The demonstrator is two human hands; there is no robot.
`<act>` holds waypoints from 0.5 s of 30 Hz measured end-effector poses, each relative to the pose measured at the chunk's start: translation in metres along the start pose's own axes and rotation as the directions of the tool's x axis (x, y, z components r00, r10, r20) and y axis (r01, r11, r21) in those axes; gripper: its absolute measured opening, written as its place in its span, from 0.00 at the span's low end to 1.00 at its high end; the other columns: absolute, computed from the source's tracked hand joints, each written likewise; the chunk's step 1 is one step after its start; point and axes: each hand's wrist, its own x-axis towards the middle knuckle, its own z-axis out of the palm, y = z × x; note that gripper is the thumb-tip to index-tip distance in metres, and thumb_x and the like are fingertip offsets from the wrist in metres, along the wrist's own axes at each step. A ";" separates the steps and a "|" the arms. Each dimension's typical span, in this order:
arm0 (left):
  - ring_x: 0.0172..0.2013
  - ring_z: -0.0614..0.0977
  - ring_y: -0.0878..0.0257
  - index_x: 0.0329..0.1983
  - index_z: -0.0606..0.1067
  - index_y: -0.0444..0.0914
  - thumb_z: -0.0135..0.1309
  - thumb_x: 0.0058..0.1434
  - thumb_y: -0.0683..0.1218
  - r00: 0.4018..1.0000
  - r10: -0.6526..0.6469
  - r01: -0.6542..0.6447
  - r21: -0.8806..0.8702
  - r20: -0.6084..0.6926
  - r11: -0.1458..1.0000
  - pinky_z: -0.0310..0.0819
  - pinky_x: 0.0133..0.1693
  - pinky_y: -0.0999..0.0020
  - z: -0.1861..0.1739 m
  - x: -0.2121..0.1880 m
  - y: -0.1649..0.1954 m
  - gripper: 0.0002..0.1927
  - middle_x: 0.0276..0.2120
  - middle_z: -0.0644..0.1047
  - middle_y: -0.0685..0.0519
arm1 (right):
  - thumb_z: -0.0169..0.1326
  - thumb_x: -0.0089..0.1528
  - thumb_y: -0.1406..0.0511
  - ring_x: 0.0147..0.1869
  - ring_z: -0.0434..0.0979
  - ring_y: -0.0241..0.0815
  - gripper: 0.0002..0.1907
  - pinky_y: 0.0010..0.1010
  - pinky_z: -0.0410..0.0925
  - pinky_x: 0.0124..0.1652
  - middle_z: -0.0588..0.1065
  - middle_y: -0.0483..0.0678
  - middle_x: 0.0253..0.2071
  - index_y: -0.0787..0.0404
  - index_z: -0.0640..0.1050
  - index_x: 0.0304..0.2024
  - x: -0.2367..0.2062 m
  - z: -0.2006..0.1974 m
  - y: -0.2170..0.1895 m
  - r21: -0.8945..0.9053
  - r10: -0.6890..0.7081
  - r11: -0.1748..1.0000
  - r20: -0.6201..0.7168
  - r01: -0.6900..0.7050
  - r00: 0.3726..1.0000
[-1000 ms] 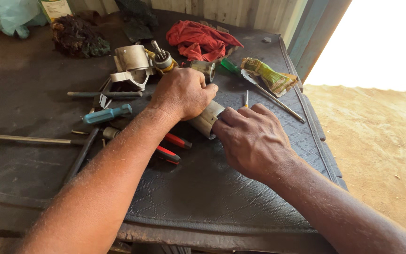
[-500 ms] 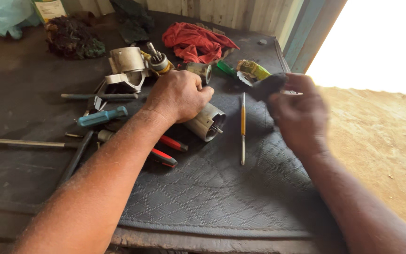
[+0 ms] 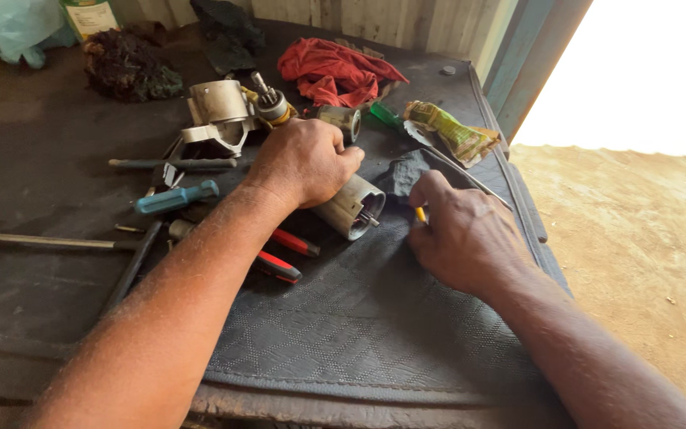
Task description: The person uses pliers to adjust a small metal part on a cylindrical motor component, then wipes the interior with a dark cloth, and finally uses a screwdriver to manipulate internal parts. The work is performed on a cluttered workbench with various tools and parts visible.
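A metal cylinder [image 3: 351,206], grey & hollow-ended, lies on its side near the middle of a dark rubber mat [image 3: 343,334], open end w/ a small pin facing the camera. Left hand [image 3: 303,163] is clamped over its top, fingers curled round it. Right hand [image 3: 466,234] sits just right of the cylinder, fingers pinched on a thin yellow-handled tool [image 3: 421,214]; most of the tool is hidden under the hand. Fingertips touch a dark cloth [image 3: 406,171] just behind.

Left of the cylinder: red-handled pliers [image 3: 283,254] partly under the left forearm, a blue-handled screwdriver [image 3: 176,197], a long metal rod [image 3: 37,241]. Behind the left hand: a silver motor housing [image 3: 217,111] w/ a geared shaft [image 3: 270,102]. Further back: a red rag [image 3: 335,70], a green-handled screwdriver [image 3: 387,117], a crumpled yellow-green wrapper [image 3: 454,135]. Sandy ground [image 3: 637,262] at right.
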 end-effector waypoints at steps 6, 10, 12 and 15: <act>0.38 0.85 0.48 0.32 0.83 0.41 0.55 0.58 0.60 0.999 0.032 -0.032 -0.006 -0.027 0.999 0.78 0.45 0.53 0.003 0.000 -0.001 0.18 0.33 0.83 0.44 | 0.51 0.62 0.73 0.34 0.72 0.48 0.12 0.39 0.66 0.34 0.75 0.57 0.35 0.70 0.83 0.44 0.001 -0.016 0.043 0.903 -0.137 0.423 0.150 -0.079 0.979; 0.39 0.85 0.49 0.31 0.83 0.41 0.56 0.57 0.60 0.999 0.041 -0.042 -0.010 -0.016 0.999 0.78 0.46 0.54 0.004 0.002 -0.002 0.18 0.32 0.83 0.45 | 0.50 0.60 0.75 0.35 0.79 0.44 0.14 0.32 0.72 0.39 0.79 0.54 0.39 0.72 0.80 0.47 -0.005 -0.025 0.067 0.996 -0.264 -0.086 -0.059 0.037 0.963; 0.39 0.85 0.49 0.31 0.83 0.41 0.56 0.57 0.59 0.999 0.049 -0.050 -0.003 -0.018 0.999 0.78 0.46 0.54 0.004 0.003 -0.002 0.18 0.32 0.83 0.45 | 0.50 0.61 0.75 0.35 0.78 0.41 0.16 0.29 0.72 0.40 0.78 0.54 0.36 0.72 0.80 0.51 -0.006 -0.025 0.067 0.993 -0.225 -0.109 -0.072 0.049 0.972; 0.39 0.85 0.49 0.31 0.83 0.40 0.55 0.57 0.59 0.999 0.040 -0.039 0.007 -0.015 0.999 0.78 0.47 0.54 0.005 0.004 -0.002 0.18 0.33 0.83 0.45 | 0.50 0.67 0.73 0.35 0.77 0.38 0.11 0.27 0.70 0.38 0.77 0.52 0.35 0.70 0.79 0.50 -0.006 -0.021 0.057 0.968 -0.129 0.037 -0.243 0.250 0.961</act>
